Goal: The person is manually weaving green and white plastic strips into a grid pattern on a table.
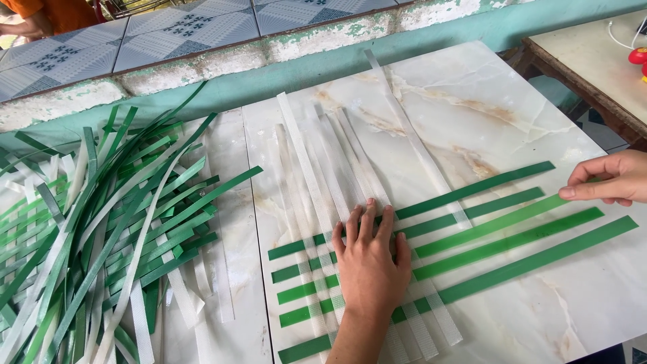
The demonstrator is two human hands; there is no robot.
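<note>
Bright, even daylight (soft shadows)

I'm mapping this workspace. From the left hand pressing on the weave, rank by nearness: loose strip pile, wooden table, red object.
1. The loose strip pile, on the left hand's left.
2. The wooden table, far upper right.
3. The red object, on that table at the frame's right edge.

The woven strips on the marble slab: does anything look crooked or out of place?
Mostly tidy. The left hand presses the weave flat while the right hand pinches a green strip. One white strip slants away from the other white strips. Beside the slab, the pile of loose strips lies tangled.
</note>
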